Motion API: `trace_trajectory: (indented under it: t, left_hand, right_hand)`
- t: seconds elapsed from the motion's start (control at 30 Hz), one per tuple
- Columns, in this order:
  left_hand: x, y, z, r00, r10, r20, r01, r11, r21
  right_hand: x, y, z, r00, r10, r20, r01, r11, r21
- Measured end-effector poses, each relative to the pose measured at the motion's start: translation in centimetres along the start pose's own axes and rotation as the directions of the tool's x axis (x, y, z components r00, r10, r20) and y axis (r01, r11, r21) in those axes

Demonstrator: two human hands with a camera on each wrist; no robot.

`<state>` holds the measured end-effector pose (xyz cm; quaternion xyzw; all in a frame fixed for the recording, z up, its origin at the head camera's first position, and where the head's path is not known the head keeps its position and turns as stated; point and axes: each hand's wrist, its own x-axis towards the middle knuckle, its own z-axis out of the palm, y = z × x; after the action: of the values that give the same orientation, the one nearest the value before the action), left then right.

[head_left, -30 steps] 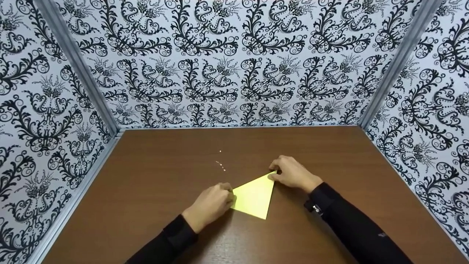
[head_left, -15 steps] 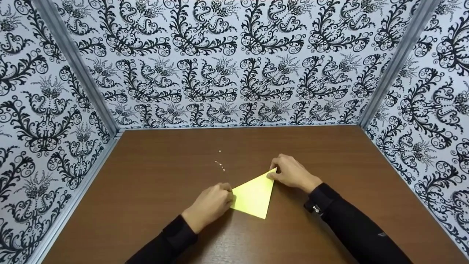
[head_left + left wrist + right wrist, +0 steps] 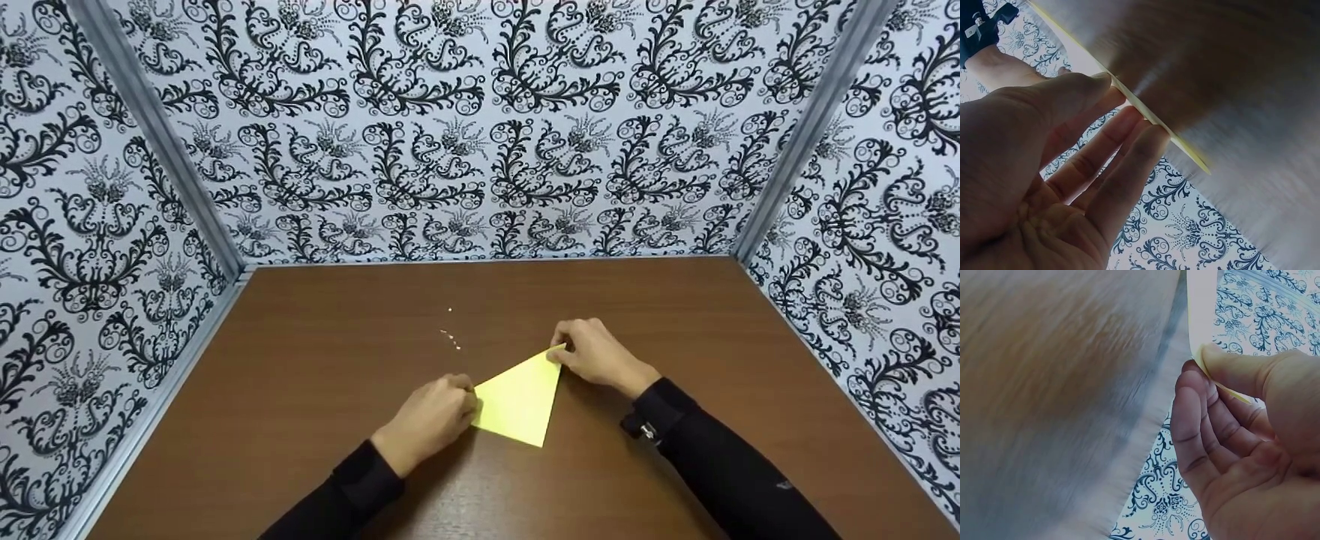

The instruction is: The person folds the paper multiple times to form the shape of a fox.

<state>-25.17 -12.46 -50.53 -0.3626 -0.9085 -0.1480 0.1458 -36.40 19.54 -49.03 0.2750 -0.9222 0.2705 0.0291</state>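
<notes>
A yellow sheet of paper (image 3: 516, 401), folded into a rough triangle, lies on the brown table between both hands. My left hand (image 3: 435, 416) holds its left side. In the left wrist view, the thumb and fingertips (image 3: 1154, 138) meet along the thin edge of the paper (image 3: 1188, 149). At the far right corner, my right hand (image 3: 600, 356) pinches the paper between thumb and fingers. The right wrist view shows that corner bent between the thumb (image 3: 1230, 368) and the curled fingers, its tip sticking out past them.
Several tiny white specks (image 3: 452, 340) lie on the wooden table (image 3: 337, 315) beyond the left hand. Walls with a black-and-white scroll pattern (image 3: 480, 150) rise at the back and both sides, joined by grey corner posts (image 3: 795, 127).
Both hands keep their places on the paper. Its far right corner has risen slightly with the right fingers, then dipped a little; otherwise it is almost still.
</notes>
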Motion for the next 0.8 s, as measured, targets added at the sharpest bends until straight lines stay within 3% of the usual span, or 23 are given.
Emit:
trace_trajectory:
  t: [0.17, 0.3, 0.47, 0.8]
  left_hand:
    - [-0.4, 0.2, -0.1, 0.999, -0.015, 0.033, 0.015, 1.000, -0.011]
    - [-0.2, 0.0, -0.2, 1.000, -0.009, 0.020, 0.009, 1.000, 0.005]
    - [0.1, -0.2, -0.6, 1.000, -0.015, -0.015, 0.015, 1.000, 0.005]
    - [0.8, -0.7, -1.7, 0.988, -0.089, -0.129, 0.101, 0.991, 0.084]
  right_hand:
    - [-0.4, -0.2, -0.1, 1.000, 0.004, -0.001, -0.004, 0.999, 0.053]
    - [-0.5, -0.5, -0.2, 1.000, 0.014, -0.011, -0.013, 0.995, 0.101]
    - [-0.6, -1.0, -1.0, 0.999, 0.005, -0.046, 0.002, 0.989, 0.149]
    - [-1.2, -1.9, -2.2, 0.993, 0.043, -0.108, -0.013, 0.964, 0.267]
